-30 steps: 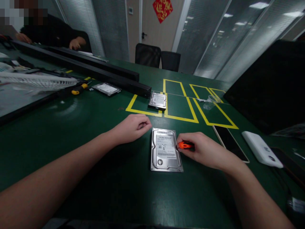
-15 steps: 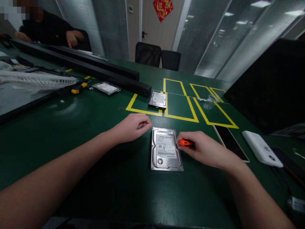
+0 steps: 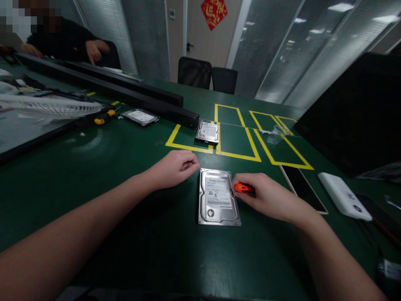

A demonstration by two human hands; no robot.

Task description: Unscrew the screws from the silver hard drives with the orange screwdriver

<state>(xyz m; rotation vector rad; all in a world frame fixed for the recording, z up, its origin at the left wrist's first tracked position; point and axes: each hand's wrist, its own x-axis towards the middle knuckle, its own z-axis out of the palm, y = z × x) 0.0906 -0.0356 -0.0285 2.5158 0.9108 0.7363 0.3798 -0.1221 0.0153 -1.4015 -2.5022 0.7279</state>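
A silver hard drive (image 3: 217,198) with a white label lies flat on the green table in front of me. My left hand (image 3: 180,167) is curled closed just off its far left corner, and nothing shows between the fingers. At the drive's right edge, my right hand (image 3: 260,192) grips a tool with an orange-and-black handle (image 3: 244,187). The handle points toward the drive's edge; my fingers hide the tool's tip, so its exact kind cannot be told.
Beyond sits a second hard drive (image 3: 207,132) among yellow tape outlines (image 3: 238,156). A third drive (image 3: 140,117) and a yellow-black screwdriver (image 3: 105,117) lie left, near long black bars (image 3: 150,102). Right are a phone (image 3: 303,188), a white power bank (image 3: 344,195) and a dark screen (image 3: 357,113). A person sits far left.
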